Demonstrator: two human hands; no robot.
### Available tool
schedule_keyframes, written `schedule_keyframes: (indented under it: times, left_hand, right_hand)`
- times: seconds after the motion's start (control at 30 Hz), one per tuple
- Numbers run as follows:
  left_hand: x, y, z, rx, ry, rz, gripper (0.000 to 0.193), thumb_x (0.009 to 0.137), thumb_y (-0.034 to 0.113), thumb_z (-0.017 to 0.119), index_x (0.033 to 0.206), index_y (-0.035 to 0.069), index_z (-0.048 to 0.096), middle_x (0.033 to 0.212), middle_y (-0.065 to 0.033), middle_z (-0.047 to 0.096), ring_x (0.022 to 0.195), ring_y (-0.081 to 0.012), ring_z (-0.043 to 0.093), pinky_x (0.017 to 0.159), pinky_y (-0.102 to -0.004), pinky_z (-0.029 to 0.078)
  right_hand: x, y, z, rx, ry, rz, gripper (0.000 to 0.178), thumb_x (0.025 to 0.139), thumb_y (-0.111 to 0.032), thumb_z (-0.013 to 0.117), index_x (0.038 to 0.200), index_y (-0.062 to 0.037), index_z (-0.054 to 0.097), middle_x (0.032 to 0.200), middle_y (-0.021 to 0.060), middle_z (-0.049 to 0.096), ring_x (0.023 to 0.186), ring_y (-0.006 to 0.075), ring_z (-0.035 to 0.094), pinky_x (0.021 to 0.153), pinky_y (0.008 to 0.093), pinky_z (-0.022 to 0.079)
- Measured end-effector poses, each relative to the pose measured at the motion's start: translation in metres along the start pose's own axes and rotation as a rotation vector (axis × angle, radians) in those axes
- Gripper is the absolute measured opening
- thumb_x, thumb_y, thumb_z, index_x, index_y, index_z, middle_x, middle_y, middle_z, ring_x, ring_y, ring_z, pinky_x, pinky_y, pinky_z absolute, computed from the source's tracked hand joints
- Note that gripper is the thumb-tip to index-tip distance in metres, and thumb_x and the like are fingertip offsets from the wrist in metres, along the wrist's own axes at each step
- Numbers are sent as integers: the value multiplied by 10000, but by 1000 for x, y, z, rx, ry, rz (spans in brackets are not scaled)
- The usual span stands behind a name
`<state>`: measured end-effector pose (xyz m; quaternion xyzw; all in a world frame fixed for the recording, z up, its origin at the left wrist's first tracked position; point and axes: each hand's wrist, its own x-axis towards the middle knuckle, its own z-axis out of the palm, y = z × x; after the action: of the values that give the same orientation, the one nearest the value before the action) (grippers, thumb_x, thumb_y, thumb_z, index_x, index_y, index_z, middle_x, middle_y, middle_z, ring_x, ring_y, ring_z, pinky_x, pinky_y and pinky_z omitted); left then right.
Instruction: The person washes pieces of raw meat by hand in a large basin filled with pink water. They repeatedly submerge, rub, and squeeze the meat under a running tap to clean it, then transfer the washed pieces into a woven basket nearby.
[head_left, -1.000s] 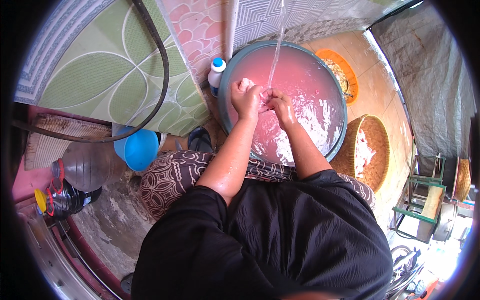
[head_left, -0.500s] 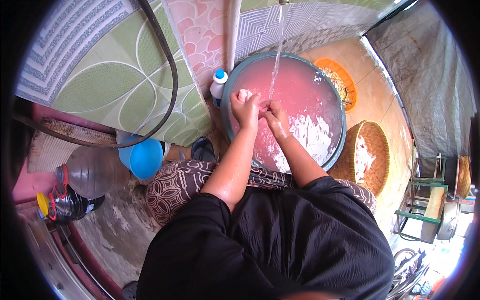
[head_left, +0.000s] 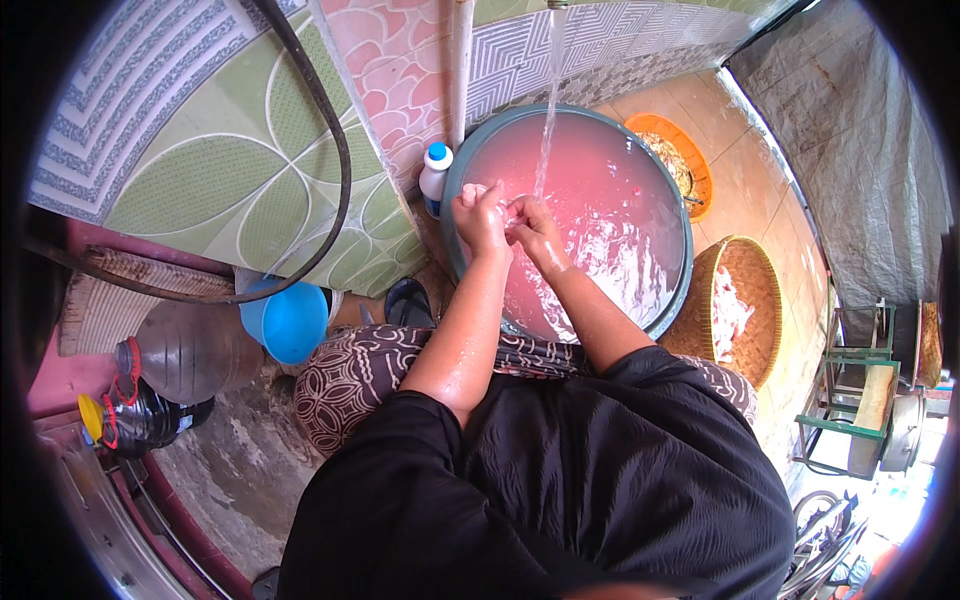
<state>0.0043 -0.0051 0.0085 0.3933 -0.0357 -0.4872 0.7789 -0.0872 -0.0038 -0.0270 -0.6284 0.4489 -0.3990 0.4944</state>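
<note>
A large round grey-green tub (head_left: 688, 262) of cloudy pink-red water stands in front of me. Over its left part, my left hand (head_left: 481, 224) is closed round a pale pinkish piece of raw meat (head_left: 473, 193), largely hidden in the palm. Close against it, the fingers of my right hand (head_left: 536, 232) are bent and pinched together at the piece's near end; exactly what they grip is hard to make out. A stream of water (head_left: 548, 135) falls into the tub just behind my right hand. Both hands and forearms look wet.
Right of the tub, a woven basket (head_left: 762, 300) holds pale meat pieces (head_left: 731, 312). Behind it sits an orange colander (head_left: 703, 180) of scraps. A white bottle with a blue cap (head_left: 434, 178) touches the tub's left side. A blue bucket (head_left: 294, 325) and large bottles (head_left: 195, 348) stand left.
Both hands have shifted slightly left and nearer each other, still working at the meat piece. The right hand's fingers have drawn in lower. The tub and basket stay put.
</note>
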Motion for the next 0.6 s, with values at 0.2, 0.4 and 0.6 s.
schedule_keyframes:
  times: [0.2, 0.4, 0.6]
  left_hand:
    - [9, -7, -14, 85, -47, 21, 317, 711, -28, 591, 588, 119, 339, 590, 17, 378, 505, -103, 405, 450, -256, 358]
    - [9, -5, -12, 84, -101, -21, 329, 729, -20, 585, 584, 128, 329, 557, 26, 360, 446, -87, 371, 416, -236, 311]
    - [5, 1, -4, -30, 50, -156, 334, 732, -28, 572, 594, 140, 319, 572, 37, 338, 459, -85, 369, 432, -247, 299]
  right_hand:
    - [1, -6, -1, 98, -93, 139, 130, 713, 11, 541, 841, 2, 528, 888, 94, 432, 668, 179, 548, 609, 276, 462]
    - [-4, -1, -3, -63, -121, -64, 83, 659, 4, 585, 735, 17, 555, 910, 102, 446, 833, 214, 504, 687, 301, 479]
    - [-6, -27, -20, 271, -231, 191, 106, 608, 70, 528, 670, -10, 559, 922, 55, 428, 867, 170, 472, 730, 252, 404]
